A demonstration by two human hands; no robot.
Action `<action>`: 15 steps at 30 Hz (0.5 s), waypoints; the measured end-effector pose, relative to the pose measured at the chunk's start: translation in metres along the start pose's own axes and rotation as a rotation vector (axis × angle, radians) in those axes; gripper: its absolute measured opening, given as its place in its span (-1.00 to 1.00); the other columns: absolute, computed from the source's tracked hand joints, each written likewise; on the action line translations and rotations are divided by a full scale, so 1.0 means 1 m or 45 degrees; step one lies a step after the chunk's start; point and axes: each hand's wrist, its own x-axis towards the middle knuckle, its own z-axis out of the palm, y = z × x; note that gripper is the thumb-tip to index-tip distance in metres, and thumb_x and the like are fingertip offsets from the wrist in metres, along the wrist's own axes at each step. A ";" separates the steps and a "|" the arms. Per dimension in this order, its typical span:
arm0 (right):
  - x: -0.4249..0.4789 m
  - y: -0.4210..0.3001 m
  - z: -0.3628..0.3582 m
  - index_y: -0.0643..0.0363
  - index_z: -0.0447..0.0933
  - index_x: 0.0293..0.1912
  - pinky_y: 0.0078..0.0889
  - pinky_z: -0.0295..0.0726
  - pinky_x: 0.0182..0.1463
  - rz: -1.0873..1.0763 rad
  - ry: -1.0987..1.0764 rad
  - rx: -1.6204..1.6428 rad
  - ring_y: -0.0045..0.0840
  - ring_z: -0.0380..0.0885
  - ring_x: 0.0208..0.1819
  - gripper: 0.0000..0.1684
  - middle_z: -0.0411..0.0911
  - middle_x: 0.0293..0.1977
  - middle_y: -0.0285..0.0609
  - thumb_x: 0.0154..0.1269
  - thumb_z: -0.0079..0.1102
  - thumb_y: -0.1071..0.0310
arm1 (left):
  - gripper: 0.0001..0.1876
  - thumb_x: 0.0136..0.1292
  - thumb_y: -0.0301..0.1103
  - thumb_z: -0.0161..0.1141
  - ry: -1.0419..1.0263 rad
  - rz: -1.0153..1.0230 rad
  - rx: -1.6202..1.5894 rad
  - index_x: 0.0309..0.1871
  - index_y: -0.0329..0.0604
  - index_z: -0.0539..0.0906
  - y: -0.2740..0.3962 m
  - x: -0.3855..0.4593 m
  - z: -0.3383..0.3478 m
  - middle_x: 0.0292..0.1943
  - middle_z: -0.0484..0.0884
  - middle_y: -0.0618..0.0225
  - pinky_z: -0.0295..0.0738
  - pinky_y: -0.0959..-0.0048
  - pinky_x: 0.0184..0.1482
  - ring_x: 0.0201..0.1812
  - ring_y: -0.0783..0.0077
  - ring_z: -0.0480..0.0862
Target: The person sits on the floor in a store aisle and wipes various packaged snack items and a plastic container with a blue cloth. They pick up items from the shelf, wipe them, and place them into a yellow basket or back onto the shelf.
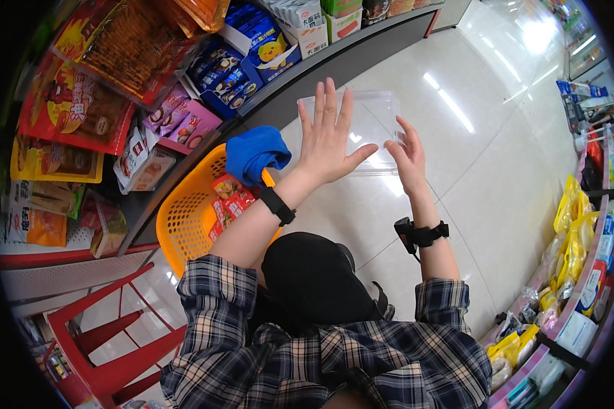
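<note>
A clear plastic box point(371, 115) lies in front of me, above the tiled floor in the view. My left hand point(327, 133) is spread flat over its left part, palm down, fingers apart. At the box's right edge is my right hand point(408, 153), its thumb and fingers curved around that side; it seems to hold the edge. To the left, below the shelf, stands an orange plastic basket point(184, 220) with red snack packets point(238, 202) inside. A blue cloth point(258, 153) hangs over the basket's rim near my left wrist.
Shelves with packaged snacks point(105, 56) and blue snack boxes point(271, 48) run along the left and top. A red metal frame point(128, 358) stands at the lower left. Racks with yellow packages point(570, 240) line the right side. Glossy floor tiles point(470, 174) lie between.
</note>
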 end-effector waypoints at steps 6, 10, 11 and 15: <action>0.010 0.012 -0.008 0.04 0.34 0.31 -0.12 0.27 0.33 0.012 0.117 -0.118 -0.25 0.30 0.32 -0.29 0.35 0.29 -0.12 0.17 0.30 0.19 | -0.02 0.22 0.33 0.05 -0.007 -0.089 0.008 0.53 -0.10 0.01 0.001 -0.004 -0.014 0.51 -0.29 -0.21 -0.39 -0.35 0.36 0.52 -0.24 -0.29; 0.006 0.031 -0.007 0.05 0.39 0.30 -0.09 0.27 0.35 -0.007 0.206 -0.332 -0.15 0.21 0.40 -0.31 0.29 0.32 0.08 0.15 0.31 0.24 | -0.05 0.24 0.35 0.02 -0.074 -0.134 0.031 0.52 -0.09 0.07 -0.006 -0.016 -0.005 0.50 -0.28 -0.24 -0.38 -0.35 0.36 0.51 -0.29 -0.29; 0.004 0.035 -0.007 0.05 0.40 0.29 -0.08 0.27 0.35 0.002 0.223 -0.386 -0.13 0.19 0.41 -0.31 0.27 0.33 0.12 0.15 0.31 0.25 | -0.06 0.24 0.35 0.01 -0.093 -0.148 0.039 0.51 -0.10 0.08 -0.007 -0.019 -0.004 0.50 -0.28 -0.25 -0.38 -0.34 0.37 0.51 -0.30 -0.29; 0.002 0.061 -0.012 0.03 0.44 0.28 -0.07 0.28 0.35 0.047 0.274 -0.418 -0.11 0.17 0.42 -0.35 0.20 0.36 0.16 0.17 0.30 0.26 | -0.09 0.26 0.35 -0.01 -0.133 -0.174 -0.010 0.49 -0.11 0.13 -0.008 -0.023 -0.009 0.49 -0.26 -0.26 -0.39 -0.31 0.38 0.51 -0.31 -0.30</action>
